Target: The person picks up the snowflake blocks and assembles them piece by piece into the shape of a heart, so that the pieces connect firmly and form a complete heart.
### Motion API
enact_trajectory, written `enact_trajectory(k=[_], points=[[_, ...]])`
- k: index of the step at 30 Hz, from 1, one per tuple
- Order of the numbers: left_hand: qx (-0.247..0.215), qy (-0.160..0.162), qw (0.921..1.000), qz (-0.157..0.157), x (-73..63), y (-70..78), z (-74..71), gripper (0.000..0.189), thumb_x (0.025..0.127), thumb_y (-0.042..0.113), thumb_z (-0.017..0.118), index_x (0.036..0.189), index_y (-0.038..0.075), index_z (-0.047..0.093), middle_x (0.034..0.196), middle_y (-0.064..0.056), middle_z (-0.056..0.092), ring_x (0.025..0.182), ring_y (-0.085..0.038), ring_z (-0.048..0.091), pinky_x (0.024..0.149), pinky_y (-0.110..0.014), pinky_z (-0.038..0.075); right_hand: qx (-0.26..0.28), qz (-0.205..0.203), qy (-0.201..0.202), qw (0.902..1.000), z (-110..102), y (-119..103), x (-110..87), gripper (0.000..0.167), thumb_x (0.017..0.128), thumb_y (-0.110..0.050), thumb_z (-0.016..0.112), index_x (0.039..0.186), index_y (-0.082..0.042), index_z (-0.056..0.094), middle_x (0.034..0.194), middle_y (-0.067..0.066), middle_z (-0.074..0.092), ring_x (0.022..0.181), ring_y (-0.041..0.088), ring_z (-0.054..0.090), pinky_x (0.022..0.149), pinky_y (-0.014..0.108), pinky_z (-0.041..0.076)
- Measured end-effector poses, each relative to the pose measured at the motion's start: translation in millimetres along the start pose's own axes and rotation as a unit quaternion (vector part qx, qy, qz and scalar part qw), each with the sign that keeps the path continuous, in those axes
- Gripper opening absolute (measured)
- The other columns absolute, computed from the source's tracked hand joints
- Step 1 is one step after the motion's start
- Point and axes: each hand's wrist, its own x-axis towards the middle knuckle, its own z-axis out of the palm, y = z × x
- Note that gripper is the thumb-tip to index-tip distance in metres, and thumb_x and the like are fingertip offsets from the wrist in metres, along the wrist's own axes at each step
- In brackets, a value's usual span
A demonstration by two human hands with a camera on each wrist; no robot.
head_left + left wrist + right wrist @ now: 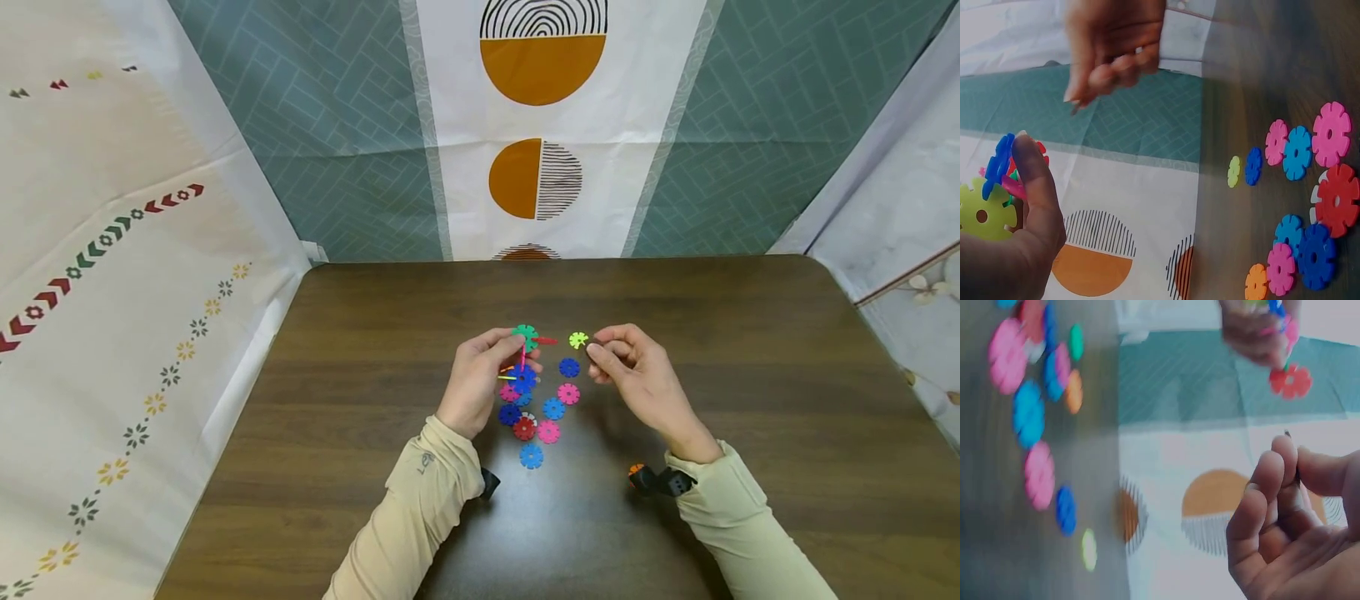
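My left hand (472,379) grips a cluster of joined, notched flower-shaped discs. In it are a green disc (526,333), a blue disc (999,165), a yellow-green disc (985,219), a red disc (1291,381) and some pink. My fingers hide part of the joins. To the right, apart from the cluster, my right hand (637,375) pinches a thin dark piece (1287,434) between thumb and fingertips. Only its edge shows, so its shape cannot be told. Both hands are raised above the table.
Loose discs lie on the brown wooden table (360,433) below and between the hands, among them yellow-green (577,340), blue (569,367), pink (568,393), light blue (531,456) and red (525,428). A patterned cloth (360,192) hangs behind the far edge.
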Motion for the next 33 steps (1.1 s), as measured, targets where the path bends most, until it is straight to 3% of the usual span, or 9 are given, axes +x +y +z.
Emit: enact_trajectory(k=[4, 10, 16, 25, 33], points=[[-0.009, -0.003, 0.9999, -0.007, 1.2, 0.8, 2.4, 0.027, 0.097, 0.017, 0.057, 0.112, -0.004, 0.062, 0.092, -0.017, 0.07, 0.073, -0.02, 0.071, 0.066, -0.034, 0.058, 0.042, -0.024, -0.001, 0.9988, 7, -13, 0.5, 0.029, 0.098, -0.011, 0.058, 0.122, 0.003, 0.051, 0.089, 0.018, 0.067, 0.076, 0.019, 0.068, 0.073, 0.029, 0.057], [-0.005, -0.003, 1.0, -0.006, 3.1, 1.7, 3.6, 0.025, 0.097, 0.017, 0.056, 0.111, -0.003, 0.061, 0.095, -0.021, 0.068, 0.074, -0.019, 0.07, 0.069, -0.035, 0.058, 0.037, -0.022, -0.002, 0.9991, 12, -22, 2.9, 0.03, 0.098, -0.013, 0.057, 0.125, 0.0, 0.051, 0.093, 0.018, 0.067, 0.08, 0.019, 0.068, 0.075, 0.03, 0.057], [-0.007, -0.002, 0.9999, -0.009, 4.7, 1.4, 4.2, 0.025, 0.098, 0.016, 0.055, 0.112, -0.004, 0.061, 0.101, -0.027, 0.066, 0.074, -0.02, 0.071, 0.073, -0.037, 0.058, 0.036, -0.023, 0.003, 0.9991, 14, -23, 6.2, 0.028, 0.098, -0.014, 0.058, 0.123, -0.001, 0.053, 0.091, 0.018, 0.068, 0.08, 0.029, 0.067, 0.072, 0.032, 0.056], [0.017, -0.015, 0.9997, -0.007, 7.1, 0.5, 6.0, 0.028, 0.099, 0.016, 0.052, 0.113, -0.006, 0.063, 0.09, -0.013, 0.07, 0.074, -0.02, 0.07, 0.079, -0.037, 0.056, 0.022, -0.027, 0.003, 0.9994, 16, -25, 8.7, 0.028, 0.097, -0.015, 0.06, 0.122, -0.003, 0.055, 0.089, 0.014, 0.069, 0.078, 0.023, 0.068, 0.074, 0.029, 0.057], [0.029, -0.029, 0.9991, 0.01, 11.1, -0.9, 7.5, 0.033, 0.1, 0.024, 0.053, 0.111, -0.003, 0.069, 0.093, -0.014, 0.072, 0.073, -0.023, 0.069, 0.08, -0.037, 0.055, 0.012, -0.028, 0.001, 0.9995, 15, -27, 11.6, 0.03, 0.097, -0.016, 0.06, 0.122, -0.001, 0.055, 0.089, 0.014, 0.067, 0.081, 0.03, 0.067, 0.076, 0.028, 0.057]])
